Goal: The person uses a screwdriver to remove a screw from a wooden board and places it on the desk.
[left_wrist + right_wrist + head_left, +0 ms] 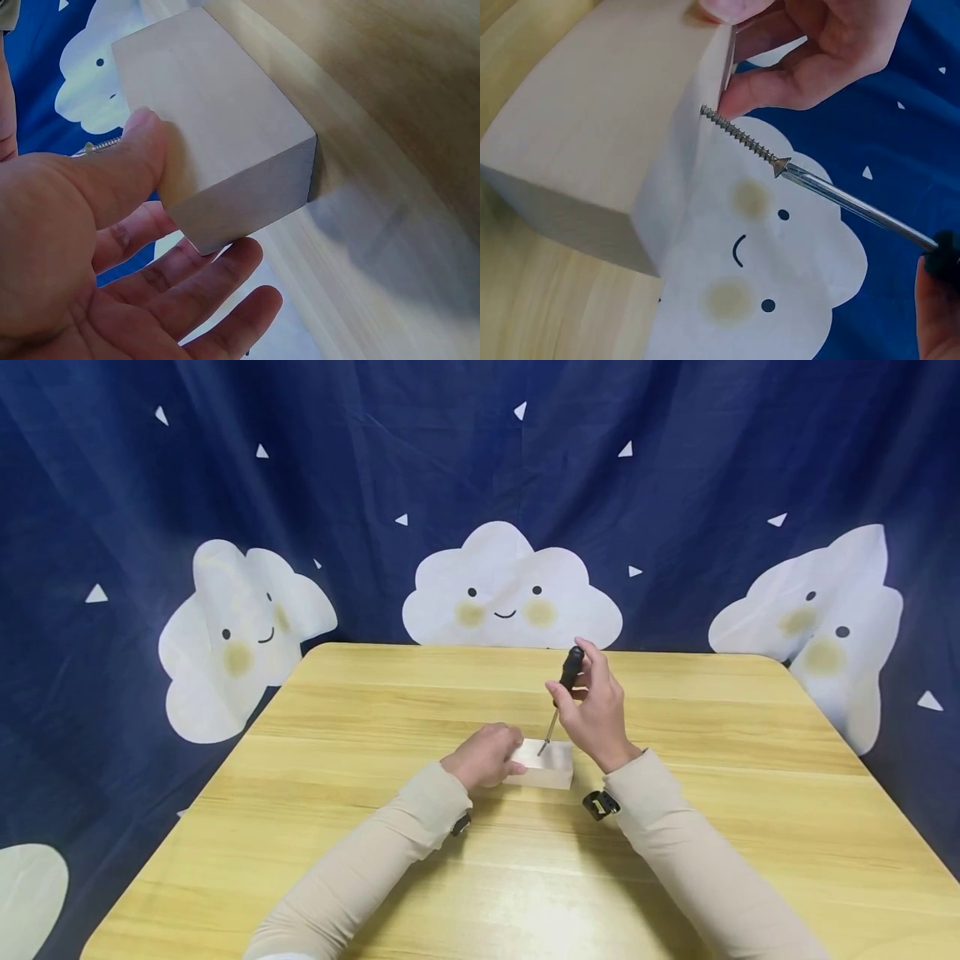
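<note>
A pale wooden block point(550, 774) lies on the table, its left end gripped between the thumb and fingers of my left hand point(486, 757). In the left wrist view, the thumb presses one side of the block point(225, 105) and the fingers reach round the opposite side. My right hand point(600, 714) holds a screwdriver point(572, 668) by its black handle, tilted over the block. In the right wrist view, the tip of the steel shaft sits in the head of a screw point(742, 139). The screw's point is at the block's top face, with most of the thread exposed.
The light wood-grain table point(360, 860) has rounded far corners. Behind it hangs a dark blue curtain point(360, 435) with white smiling clouds and small triangles. Black bands point(601, 805) show at both cuffs of the beige sleeves.
</note>
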`<state>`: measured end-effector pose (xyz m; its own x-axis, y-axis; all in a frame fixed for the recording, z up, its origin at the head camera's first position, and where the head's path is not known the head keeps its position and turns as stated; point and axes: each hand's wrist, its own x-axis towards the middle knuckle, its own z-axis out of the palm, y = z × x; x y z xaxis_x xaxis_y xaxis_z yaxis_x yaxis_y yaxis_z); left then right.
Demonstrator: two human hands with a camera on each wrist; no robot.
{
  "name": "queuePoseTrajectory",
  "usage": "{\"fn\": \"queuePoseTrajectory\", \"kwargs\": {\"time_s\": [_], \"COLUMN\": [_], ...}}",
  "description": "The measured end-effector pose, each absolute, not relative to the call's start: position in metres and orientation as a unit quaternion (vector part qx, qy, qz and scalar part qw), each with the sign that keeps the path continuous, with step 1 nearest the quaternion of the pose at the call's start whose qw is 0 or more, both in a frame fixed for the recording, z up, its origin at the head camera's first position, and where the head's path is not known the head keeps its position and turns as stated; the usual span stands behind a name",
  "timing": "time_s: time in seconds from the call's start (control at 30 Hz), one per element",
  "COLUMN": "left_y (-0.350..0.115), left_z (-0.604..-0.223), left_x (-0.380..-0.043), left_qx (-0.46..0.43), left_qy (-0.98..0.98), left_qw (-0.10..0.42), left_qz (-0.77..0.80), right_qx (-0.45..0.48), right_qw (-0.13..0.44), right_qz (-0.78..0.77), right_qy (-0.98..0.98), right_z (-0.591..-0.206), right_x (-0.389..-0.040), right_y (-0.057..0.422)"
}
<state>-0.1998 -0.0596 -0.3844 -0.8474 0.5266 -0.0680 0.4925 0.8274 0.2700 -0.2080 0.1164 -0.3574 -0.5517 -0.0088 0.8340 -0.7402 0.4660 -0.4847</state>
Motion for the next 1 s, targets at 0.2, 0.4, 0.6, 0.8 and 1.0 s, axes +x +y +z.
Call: {"fn": "queuePoseTrajectory", "kwargs": {"time_s": [0.2, 0.4, 0.6, 0.8, 1.0], "left_y": [-0.061, -0.061, -0.061, -0.061, -0.061], "left_z": [-0.386, -0.386, -0.385, -0.386, -0.387], "left_x": [-0.201, -0.201, -0.2, -0.2, -0.201], "left_qx": [0.268, 0.266, 0.267, 0.269, 0.271], "left_qy": [0.953, 0.953, 0.952, 0.952, 0.951], "left_qw": [0.068, 0.07, 0.067, 0.065, 0.067], "left_qz": [0.121, 0.129, 0.13, 0.131, 0.133], "right_qx": [0.284, 0.271, 0.28, 0.283, 0.291], "right_qw": [0.383, 0.411, 0.393, 0.389, 0.394], "right_qz": [0.45, 0.414, 0.437, 0.438, 0.432], "right_qy": [-0.755, -0.766, -0.76, -0.759, -0.757], "right_z": [-0.361, -0.363, -0.36, -0.36, -0.361], "right_x": [-0.208, -0.208, -0.207, -0.207, -0.207], "right_y": [0.12, 0.12, 0.121, 0.124, 0.128]}}
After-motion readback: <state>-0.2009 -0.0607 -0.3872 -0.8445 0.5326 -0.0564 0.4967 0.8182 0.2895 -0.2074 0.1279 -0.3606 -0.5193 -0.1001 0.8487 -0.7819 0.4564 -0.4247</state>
